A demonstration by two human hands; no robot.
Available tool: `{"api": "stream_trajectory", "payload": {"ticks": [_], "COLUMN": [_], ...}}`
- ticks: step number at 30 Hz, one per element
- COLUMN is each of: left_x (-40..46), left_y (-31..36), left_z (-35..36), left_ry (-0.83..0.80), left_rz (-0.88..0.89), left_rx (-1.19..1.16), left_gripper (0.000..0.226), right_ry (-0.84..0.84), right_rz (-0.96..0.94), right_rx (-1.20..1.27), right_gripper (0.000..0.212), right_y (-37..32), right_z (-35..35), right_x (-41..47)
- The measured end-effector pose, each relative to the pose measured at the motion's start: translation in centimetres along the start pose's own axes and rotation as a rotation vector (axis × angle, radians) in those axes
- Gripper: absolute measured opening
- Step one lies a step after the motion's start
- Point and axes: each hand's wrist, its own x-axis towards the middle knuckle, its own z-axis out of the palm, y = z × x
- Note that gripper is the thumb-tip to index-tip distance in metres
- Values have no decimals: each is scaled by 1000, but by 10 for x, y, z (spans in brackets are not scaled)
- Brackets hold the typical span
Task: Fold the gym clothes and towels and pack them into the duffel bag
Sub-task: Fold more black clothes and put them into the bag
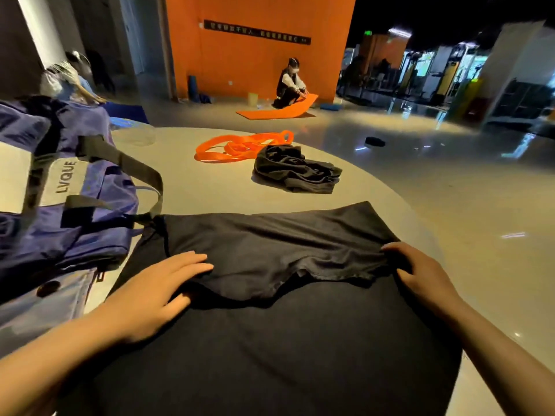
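Note:
A black T-shirt [270, 340] lies spread on the round white table [210, 193], its far part folded back toward me over the body. My left hand [156, 292] rests flat on the folded edge at the left, fingers straight. My right hand [420, 271] pinches the folded edge at the right, thumb and fingers curled on the cloth. A purple duffel bag [60, 211] with black straps and a white LVQUE panel sits at the left, touching the shirt's corner. A crumpled black garment [295, 171] lies farther back on the table.
Orange resistance bands [240, 145] lie behind the crumpled garment. A clear container [135, 133] stands at the table's far left. On the floor beyond, a person [289, 85] crouches over an orange mat by an orange wall. Gym machines fill the right background.

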Motion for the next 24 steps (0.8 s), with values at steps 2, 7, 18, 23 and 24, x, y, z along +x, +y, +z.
{"api": "stream_trajectory", "payload": {"ticks": [2,7,18,23,24], "left_x": [15,44,-2,-66,-73], "left_y": [-15,-43,-32,-30,-32], "left_z": [-8,-18,-44,-18,-9], "left_ry": [3,84,438,137,104], "left_rz": [21,-105,25,147,152], "left_rx": [-1,89,-30,-15,18], "left_gripper": [64,57,53,47,44], "right_ry": [39,107,467,145,79], "right_rz": [16,5,-160,-140,-122], "right_rx": [-23,-67,92,-84,-120], "right_gripper": [49,46,26,35,38], "right_y": [-8,-30,-60,-31,-24], "right_z": [8,31,-17,-20,-13], "right_x": [12,43,22,-75,-87]}}
